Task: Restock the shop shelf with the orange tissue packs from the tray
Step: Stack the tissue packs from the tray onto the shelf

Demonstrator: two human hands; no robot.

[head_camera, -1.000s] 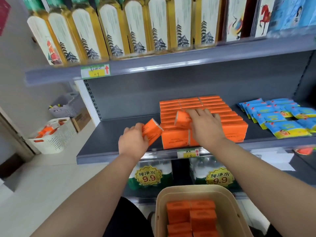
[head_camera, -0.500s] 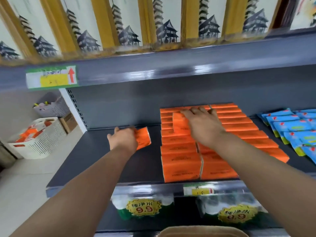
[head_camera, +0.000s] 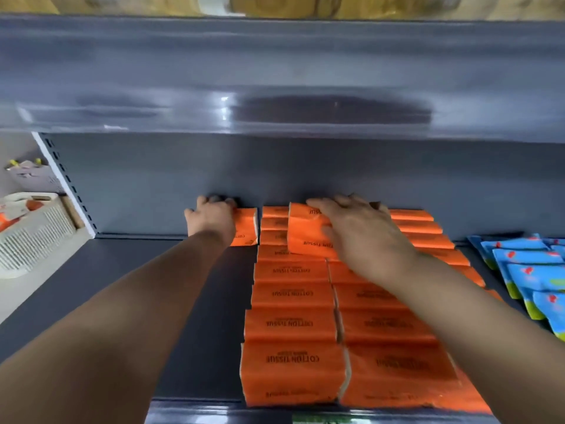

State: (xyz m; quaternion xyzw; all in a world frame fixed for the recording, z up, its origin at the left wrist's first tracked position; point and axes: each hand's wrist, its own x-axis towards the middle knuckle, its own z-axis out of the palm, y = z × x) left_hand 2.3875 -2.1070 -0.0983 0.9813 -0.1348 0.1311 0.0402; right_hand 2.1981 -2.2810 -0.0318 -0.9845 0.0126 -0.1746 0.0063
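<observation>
Left hand (head_camera: 211, 220) gripped an orange pack (head_camera: 246, 226) at the shelf (head_camera: 153, 286) back, beside the rows (head_camera: 290, 325); right hand (head_camera: 363, 237) lay flat on a top pack (head_camera: 305, 234).

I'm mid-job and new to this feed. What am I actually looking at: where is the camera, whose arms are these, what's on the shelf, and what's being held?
No machine here: these are a person's two bare arms, filmed by one wide-angle camera worn on their head, looking forward and down. The grey shelf carries rows of orange packs marked COTTON TISSUE, with blue packets to their right. A white basket sits off to the left. The left hand grips a single orange pack at the back of the shelf, just left of the rows. The right hand lies over another pack on top of the back rows; whether its fingers grip it, I cannot tell.
</observation>
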